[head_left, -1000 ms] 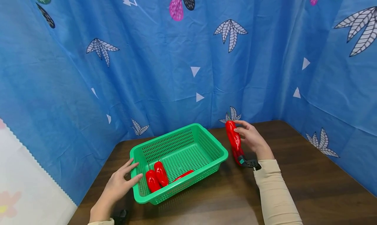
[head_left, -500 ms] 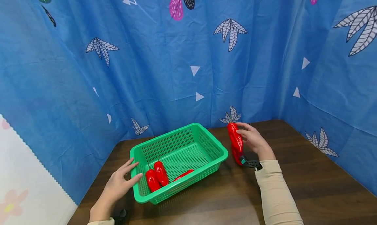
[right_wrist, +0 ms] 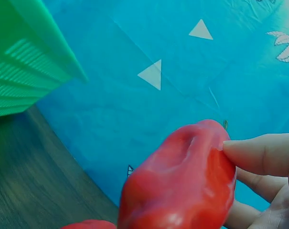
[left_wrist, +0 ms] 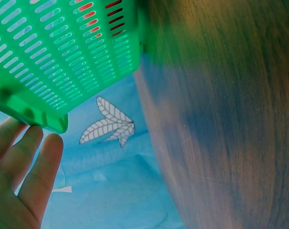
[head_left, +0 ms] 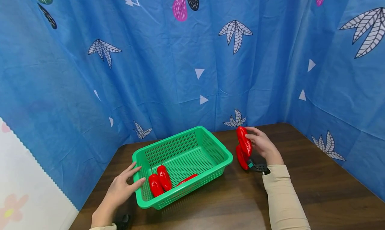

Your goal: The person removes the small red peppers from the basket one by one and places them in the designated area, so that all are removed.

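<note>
My right hand (head_left: 263, 143) pinches a glossy red pepper (head_left: 244, 139) between thumb and fingers, its thin green stem pointing up. The right wrist view shows this pepper (right_wrist: 182, 181) close up, with the thumb against its side. Below it lies a second red pepper (head_left: 241, 158) on the table, partly covered by the held one. My left hand (head_left: 119, 188), fingers spread and mostly straight, touches the left rim of a green plastic basket (head_left: 192, 186). In the left wrist view the fingertips (left_wrist: 51, 145) are right at the rim. Three red peppers (head_left: 164, 177) lie inside the basket.
The basket stands tilted at an angle on a dark wooden table (head_left: 312, 176). A blue patterned curtain (head_left: 168, 76) hangs behind and at the sides. A white flowered cloth (head_left: 30, 186) is at the lower left. A small black device (head_left: 257, 167) sits by the right wrist.
My right hand has shifted slightly right and down with the held pepper, uncovering more of the pepper below. The left hand and the basket have stayed put.
</note>
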Demonstrator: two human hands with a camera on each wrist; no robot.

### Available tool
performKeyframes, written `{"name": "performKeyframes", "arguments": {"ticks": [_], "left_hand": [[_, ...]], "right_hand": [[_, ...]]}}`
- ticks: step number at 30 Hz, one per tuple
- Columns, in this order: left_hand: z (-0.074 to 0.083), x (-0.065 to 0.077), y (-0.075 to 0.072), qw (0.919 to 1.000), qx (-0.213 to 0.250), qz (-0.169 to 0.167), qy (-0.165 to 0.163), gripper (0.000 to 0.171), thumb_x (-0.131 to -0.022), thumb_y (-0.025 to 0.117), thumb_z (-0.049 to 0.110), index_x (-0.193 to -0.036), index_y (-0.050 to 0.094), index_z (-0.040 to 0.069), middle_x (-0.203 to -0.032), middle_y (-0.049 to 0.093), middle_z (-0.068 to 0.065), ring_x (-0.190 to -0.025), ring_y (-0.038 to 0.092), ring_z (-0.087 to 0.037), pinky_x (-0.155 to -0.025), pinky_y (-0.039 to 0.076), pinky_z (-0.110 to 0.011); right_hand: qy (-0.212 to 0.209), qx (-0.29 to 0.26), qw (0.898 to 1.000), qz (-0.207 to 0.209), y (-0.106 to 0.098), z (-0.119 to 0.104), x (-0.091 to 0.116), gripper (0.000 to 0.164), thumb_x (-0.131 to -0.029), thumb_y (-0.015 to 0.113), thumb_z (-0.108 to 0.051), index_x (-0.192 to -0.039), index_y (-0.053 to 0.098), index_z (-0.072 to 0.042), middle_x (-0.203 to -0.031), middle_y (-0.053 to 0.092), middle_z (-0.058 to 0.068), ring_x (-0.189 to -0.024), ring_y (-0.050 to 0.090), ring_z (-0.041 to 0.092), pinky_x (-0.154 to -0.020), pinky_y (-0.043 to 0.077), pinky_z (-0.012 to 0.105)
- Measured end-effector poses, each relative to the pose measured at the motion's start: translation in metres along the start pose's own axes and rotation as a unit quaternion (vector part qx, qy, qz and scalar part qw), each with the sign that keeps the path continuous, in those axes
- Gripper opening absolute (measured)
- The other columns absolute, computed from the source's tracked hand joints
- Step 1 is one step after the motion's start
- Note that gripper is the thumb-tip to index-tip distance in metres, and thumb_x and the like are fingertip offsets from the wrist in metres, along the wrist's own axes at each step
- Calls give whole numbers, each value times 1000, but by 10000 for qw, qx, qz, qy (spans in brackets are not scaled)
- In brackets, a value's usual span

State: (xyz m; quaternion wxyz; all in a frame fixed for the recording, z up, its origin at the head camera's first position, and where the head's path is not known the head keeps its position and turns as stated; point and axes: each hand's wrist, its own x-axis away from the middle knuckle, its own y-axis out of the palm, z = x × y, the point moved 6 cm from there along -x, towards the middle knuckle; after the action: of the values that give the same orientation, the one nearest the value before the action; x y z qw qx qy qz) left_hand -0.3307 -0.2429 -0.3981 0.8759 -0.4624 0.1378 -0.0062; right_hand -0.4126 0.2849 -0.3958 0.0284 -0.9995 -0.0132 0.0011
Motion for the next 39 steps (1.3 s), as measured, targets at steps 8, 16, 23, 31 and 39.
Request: {"name": "performKeyframes", "arguments": {"ticks": [8,16,23,31,39], "left_hand": [[1,0,-1,10000,-7,-10,-54,65,-93,68,46,-146,54,10,-162,35,-15,-144,35,-48,-103,43,-68],[4,1,-1,10000,-28,-8,-52,65,-93,69,46,-145,54,9,-161,36,-16,-144,36,-48,-102,44,-67],[3,1,-1,10000,-76,34,-36,66,-93,68,47,-146,54,10,-161,36,-16,-144,37,-48,-101,45,-67],[2,1,-1,9999,-110,57,-14,66,-93,68,46,-146,54,9,-161,37,-16,-143,38,-48,-100,47,-66],[2,2,1,9999,-101,71,-22,64,-93,69,45,-145,55,10,-160,37,-16,-142,40,-47,-100,48,-64]], "right_hand": [[18,75,10000,57,0,1,1,61,-105,49,-22,-159,24,-8,-152,38,25,-116,56,21,-96,49,33],[99,38,9998,192,-6,4,3,61,-105,48,-21,-159,23,-9,-155,34,26,-119,51,26,-94,49,33],[145,74,9995,267,-12,8,3,60,-105,47,-20,-159,23,-7,-157,32,27,-119,51,25,-90,49,29],[264,28,9991,343,-19,16,2,61,-105,46,-19,-160,20,-7,-157,30,28,-122,49,27,-92,51,28],[304,41,9992,271,-18,19,3,63,-106,43,-17,-162,15,-13,-159,27,28,-133,45,38,-104,49,43]]}}
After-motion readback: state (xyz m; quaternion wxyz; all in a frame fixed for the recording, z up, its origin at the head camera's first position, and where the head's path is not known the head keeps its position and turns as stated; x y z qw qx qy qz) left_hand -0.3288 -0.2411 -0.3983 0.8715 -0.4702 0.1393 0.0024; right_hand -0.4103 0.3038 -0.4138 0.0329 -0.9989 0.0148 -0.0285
